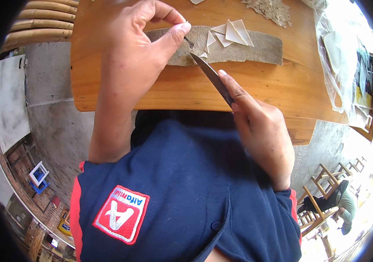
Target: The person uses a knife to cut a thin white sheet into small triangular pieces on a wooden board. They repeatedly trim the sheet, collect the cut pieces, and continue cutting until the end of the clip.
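Note:
My right hand (260, 126) is wrapped round the handle of a knife (212, 77), its forefinger laid along the back of the blade. The blade's tip points up and left, at the near edge of a worn, narrow wooden board (267, 49). Over the left part of the board, my left hand (149, 41) has thumb and forefinger pinched together. Whatever is between those fingertips is too small to name. Thin, pale, flat cut pieces (237, 34), some triangular, lie overlapping on the board. A small pale scrap (203, 55) rests close to the knife tip.
A heap of small pale pieces (270, 11) lies at the far side of the wooden table (186, 94). On the table's right stands a clear plastic bag (333, 56) with pale sheets in it. Bamboo poles (42, 24) run at far left; another person (347, 205) is at lower right.

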### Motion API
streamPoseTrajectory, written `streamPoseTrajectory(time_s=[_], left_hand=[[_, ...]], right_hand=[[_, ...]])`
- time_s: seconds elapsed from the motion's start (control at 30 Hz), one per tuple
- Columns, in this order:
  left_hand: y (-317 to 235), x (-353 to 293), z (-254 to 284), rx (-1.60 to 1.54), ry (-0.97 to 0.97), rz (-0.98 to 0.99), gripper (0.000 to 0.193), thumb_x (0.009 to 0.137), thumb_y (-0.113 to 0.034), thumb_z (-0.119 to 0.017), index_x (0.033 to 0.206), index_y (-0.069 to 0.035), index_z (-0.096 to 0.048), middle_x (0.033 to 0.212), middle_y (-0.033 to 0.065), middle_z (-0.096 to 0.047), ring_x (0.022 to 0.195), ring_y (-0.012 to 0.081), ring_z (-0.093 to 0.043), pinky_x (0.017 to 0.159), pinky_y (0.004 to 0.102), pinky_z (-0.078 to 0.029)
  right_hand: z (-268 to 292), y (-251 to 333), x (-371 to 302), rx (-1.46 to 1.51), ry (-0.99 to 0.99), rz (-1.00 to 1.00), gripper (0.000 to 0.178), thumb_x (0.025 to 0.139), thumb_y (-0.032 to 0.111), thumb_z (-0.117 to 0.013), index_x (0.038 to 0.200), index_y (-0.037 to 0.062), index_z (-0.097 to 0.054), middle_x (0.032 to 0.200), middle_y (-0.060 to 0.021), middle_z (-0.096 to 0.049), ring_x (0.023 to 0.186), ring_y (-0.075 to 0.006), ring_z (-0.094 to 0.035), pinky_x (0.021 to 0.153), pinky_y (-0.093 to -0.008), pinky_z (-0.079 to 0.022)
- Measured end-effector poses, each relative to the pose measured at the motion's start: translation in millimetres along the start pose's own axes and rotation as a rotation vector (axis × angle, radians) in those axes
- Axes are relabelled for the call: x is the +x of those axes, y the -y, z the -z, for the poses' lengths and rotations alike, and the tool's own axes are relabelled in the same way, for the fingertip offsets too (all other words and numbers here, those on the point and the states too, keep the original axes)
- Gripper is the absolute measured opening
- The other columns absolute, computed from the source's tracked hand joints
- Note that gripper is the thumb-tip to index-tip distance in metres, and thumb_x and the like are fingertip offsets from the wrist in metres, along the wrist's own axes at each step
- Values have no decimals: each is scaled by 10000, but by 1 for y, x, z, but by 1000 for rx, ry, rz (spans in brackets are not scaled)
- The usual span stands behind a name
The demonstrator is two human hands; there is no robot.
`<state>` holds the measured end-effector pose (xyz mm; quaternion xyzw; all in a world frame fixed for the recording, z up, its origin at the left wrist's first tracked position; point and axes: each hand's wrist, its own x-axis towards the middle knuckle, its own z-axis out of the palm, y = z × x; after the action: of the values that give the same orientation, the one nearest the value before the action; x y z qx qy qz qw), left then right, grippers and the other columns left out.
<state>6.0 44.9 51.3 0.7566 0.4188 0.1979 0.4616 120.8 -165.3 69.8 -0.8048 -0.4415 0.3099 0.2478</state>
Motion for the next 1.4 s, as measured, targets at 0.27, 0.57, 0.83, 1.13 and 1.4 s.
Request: streamPoseTrajectory(time_s=[0.27,0.57,0.83,1.13,1.4], left_hand=[[15,-12,-14,112,47,-317,82,870,-93,-805,915,-60,-744,873,-6,-714,884,105,-617,838,282,-493],[21,-14,-41,325,-94,-531,79,841,-188,-821,869,-135,-770,808,-36,-712,842,172,-601,938,354,-407],[25,-18,-32,348,-154,-543,66,887,-196,-790,926,-143,-780,806,-14,-706,847,189,-608,919,354,-399],[30,-30,-26,461,-96,-678,208,853,-171,-795,1059,-194,-809,992,-29,-686,964,197,-601,969,396,-394],[34,-34,-26,478,-101,-694,215,843,-182,-792,1055,-201,-819,1021,-34,-661,996,197,-588,993,414,-386]], right_hand=[[9,-6,-2,-53,-174,-39,574,938,-64,-584,1457,177,-624,717,-192,-537,615,-136,-529,672,-282,-513],[10,-6,-6,-3,-179,-65,574,945,-42,-596,1477,173,-598,776,-198,-641,667,-293,-666,694,-393,-537],[5,-5,-3,22,-199,-8,572,932,-60,-596,1457,165,-617,901,-205,-702,722,-268,-677,741,-377,-547],[14,-17,15,-249,-152,192,641,870,-68,-640,1449,208,-634,726,-128,-614,597,-246,-620,616,-392,-528],[43,-20,36,-489,-1,280,608,889,-74,-646,1425,213,-665,806,-149,-678,641,-238,-645,635,-380,-540]])
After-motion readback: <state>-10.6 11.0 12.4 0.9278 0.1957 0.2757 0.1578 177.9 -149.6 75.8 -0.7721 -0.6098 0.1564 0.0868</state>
